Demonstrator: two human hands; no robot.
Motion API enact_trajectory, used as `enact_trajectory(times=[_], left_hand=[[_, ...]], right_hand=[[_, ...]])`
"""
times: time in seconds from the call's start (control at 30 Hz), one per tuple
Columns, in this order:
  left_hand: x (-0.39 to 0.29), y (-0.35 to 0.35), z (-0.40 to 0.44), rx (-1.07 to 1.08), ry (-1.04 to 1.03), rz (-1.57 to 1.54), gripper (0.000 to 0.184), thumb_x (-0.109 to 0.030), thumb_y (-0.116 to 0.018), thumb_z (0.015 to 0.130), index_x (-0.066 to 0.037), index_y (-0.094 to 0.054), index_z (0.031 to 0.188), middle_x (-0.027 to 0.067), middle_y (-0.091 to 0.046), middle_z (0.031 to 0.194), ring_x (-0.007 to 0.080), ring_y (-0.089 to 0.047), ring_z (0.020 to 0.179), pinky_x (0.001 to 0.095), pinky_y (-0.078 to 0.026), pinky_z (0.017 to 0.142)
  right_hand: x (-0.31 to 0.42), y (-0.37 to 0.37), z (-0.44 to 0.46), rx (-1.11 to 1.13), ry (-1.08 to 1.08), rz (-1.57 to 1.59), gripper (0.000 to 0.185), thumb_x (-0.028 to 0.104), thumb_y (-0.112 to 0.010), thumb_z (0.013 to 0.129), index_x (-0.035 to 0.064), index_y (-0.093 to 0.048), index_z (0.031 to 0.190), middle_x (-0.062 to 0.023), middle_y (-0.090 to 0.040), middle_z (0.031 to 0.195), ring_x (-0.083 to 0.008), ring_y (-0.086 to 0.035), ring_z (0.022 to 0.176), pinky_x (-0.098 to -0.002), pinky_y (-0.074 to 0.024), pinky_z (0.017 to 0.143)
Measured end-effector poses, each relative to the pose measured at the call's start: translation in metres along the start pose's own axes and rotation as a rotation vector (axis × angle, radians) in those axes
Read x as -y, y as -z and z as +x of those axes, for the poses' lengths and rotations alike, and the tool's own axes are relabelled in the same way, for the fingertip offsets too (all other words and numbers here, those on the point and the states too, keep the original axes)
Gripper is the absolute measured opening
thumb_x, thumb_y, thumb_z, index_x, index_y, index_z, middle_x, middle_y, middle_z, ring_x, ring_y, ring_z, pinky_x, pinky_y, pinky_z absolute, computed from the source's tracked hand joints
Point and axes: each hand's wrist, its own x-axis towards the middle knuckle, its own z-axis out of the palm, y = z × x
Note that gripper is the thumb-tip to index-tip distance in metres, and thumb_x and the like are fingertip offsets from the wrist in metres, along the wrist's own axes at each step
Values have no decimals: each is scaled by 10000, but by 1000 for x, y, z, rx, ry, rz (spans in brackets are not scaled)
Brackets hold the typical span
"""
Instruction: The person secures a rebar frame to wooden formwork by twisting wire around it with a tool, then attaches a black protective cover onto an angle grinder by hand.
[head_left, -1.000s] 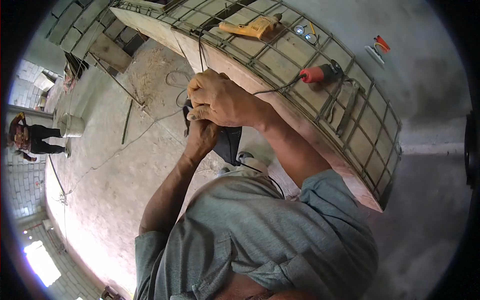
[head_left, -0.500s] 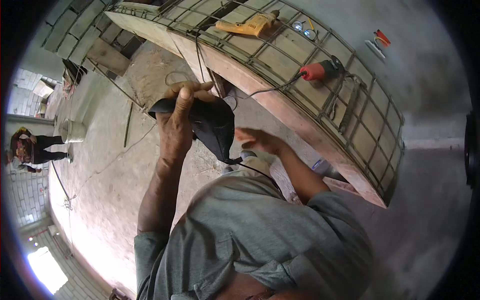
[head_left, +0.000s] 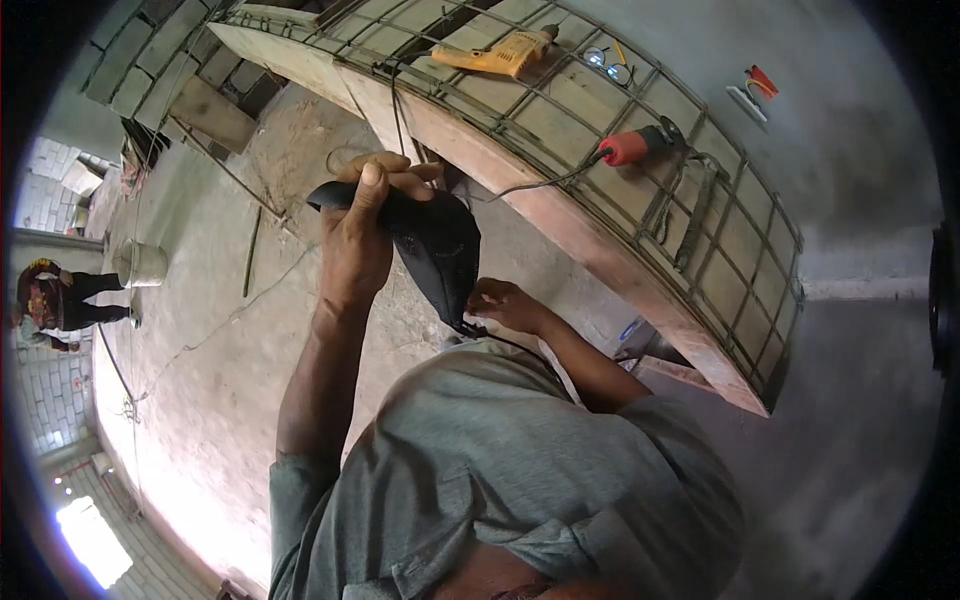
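Note:
A black cloth pouch-like item hangs in front of my body, its narrow end pointing down toward my shirt. My left hand grips its upper part, thumb on top and fingers over the far side. At the pouch's lower tip is my right hand, fingers closed around something too small to make out. A thin black cord runs from that tip across my shirt.
A rebar grid covers a board-sided slab form. On it lie a yellow drill, a red grinder and glasses. A person stands at the left near a bucket.
My hands were together at the top of the pouch. My right hand has moved down to its lower tip, while my left hand has shifted its hold and the pouch hangs more exposed.

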Motion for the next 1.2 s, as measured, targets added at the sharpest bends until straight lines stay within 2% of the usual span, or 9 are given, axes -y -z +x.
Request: enact_trajectory(times=[0.13, 0.2, 0.3, 0.4, 0.63, 0.73, 0.87, 1.13, 1.2], left_hand=[[1, 1, 3, 0, 19, -59, 301, -273, -493, 1019, 14, -543, 1095, 119, -666, 842, 310, -642, 1033, 420, -491, 935], [1, 3, 4, 0, 17, -48, 300, -275, -495, 1018, 11, -545, 1095, 118, -665, 836, 312, -641, 1036, 423, -492, 934], [1, 4, 5, -3, 20, -58, 299, -275, -500, 1016, 10, -548, 1094, 117, -663, 825, 313, -640, 1040, 425, -494, 930], [2, 5, 6, -18, 36, -81, 308, -280, -514, 1011, 15, -551, 1093, 119, -663, 820, 306, -645, 1033, 419, -497, 926], [0, 1, 2, 15, 17, 111, 402, -356, -475, 1019, 32, -535, 1107, 103, -625, 846, 339, -635, 1065, 415, -522, 882], [6, 8, 1, -17, 38, 33, 368, -324, -543, 997, 31, -551, 1092, 115, -657, 805, 289, -672, 965, 406, -511, 907], [15, 21, 1, -45, 86, -41, 362, -319, -533, 1002, 29, -548, 1101, 104, -644, 788, 296, -672, 965, 412, -517, 900], [16, 41, 2, -102, 104, -289, 420, -426, -470, 1014, -30, -587, 1091, 43, -571, 733, 278, -630, 913, 416, -466, 888], [18, 35, 6, -86, 136, -340, 415, -424, -479, 1011, -29, -588, 1080, 42, -571, 733, 277, -629, 903, 420, -464, 885]], right_hand=[[15, -1, 4, 92, -135, -178, 219, 175, -665, 909, 27, -584, 1048, -114, -643, 1082, -221, -626, 1040, -346, -488, 934], [-1, -3, 8, 203, -51, -304, 270, 172, -678, 898, 32, -588, 1110, -128, -632, 1111, -234, -624, 1048, -354, -500, 928], [-11, -6, 7, 110, 156, -369, 314, 171, -686, 888, 29, -598, 1153, -141, -632, 1129, -256, -622, 1055, -353, -506, 918], [13, -15, 5, -59, -48, -140, 300, 152, -688, 881, 26, -613, 1142, -136, -651, 1099, -260, -632, 1028, -352, -511, 906], [15, -8, 6, 119, 119, -378, 278, 235, -681, 874, -3, -678, 1015, -148, -705, 957, -253, -672, 909, -338, -520, 850], [38, 2, -6, 109, -153, -319, 312, 294, -645, 879, -7, -701, 943, -169, -708, 916, -296, -681, 852, -356, -521, 793], [67, 22, -23, -14, -34, -563, 296, 277, -630, 876, -9, -693, 917, -203, -685, 891, -355, -668, 804, -388, -516, 731], [93, 40, -60, -318, 26, -604, 122, 92, -683, 848, -12, -672, 913, -152, -675, 891, -266, -653, 809, -347, -502, 751], [89, 42, -66, -423, 173, -587, 101, 58, -680, 842, -17, -662, 906, -142, -671, 877, -278, -649, 807, -358, -505, 751]])
